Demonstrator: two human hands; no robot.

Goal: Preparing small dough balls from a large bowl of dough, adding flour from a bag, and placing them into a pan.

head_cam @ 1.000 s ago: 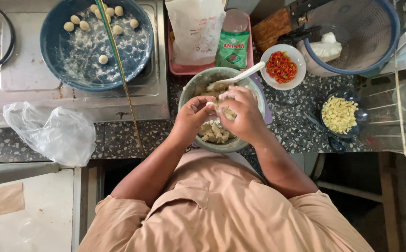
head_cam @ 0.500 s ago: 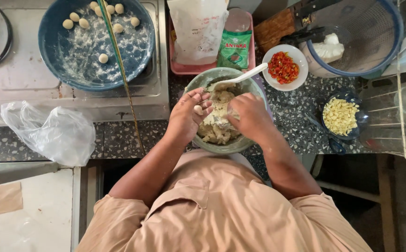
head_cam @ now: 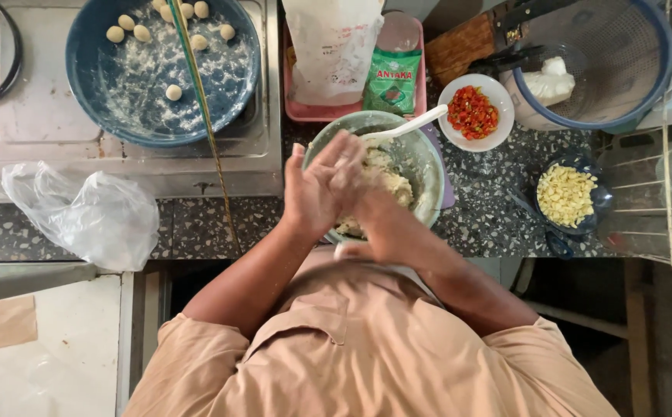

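Both hands meet over the green bowl (head_cam: 429,166) at centre frame, palms pressed together: left hand (head_cam: 324,189) on top, fingers flat and spread toward 1 o'clock, right hand (head_cam: 375,232) under it at about 5 o'clock. Grip: palms closed flat against each other; whatever sits between them is hidden, cannot tell what or whether anything is held. Pale dough mix (head_cam: 386,181) lies in the bowl just at 2 o'clock from the hands, partly covered by them. White spoon (head_cam: 409,127) leans on the bowl rim at 1 o'clock. Bowl stands on the speckled desk (head_cam: 490,220). At 10 o'clock, well apart, blue basin (head_cam: 220,100) with floury base and several small dough balls (head_cam: 172,93), most near its far edge. At 2 o'clock, small white dish of chopped red chilli (head_cam: 473,113). At 3 o'clock, dark bowl of pale chopped bits (head_cam: 566,194). At 12 o'clock, pink tray (head_cam: 305,112) with a white bag (head_cam: 332,46) and green packet (head_cam: 392,77). Crumpled clear plastic bag (head_cam: 81,216) at 9 o'clock on the desk edge.
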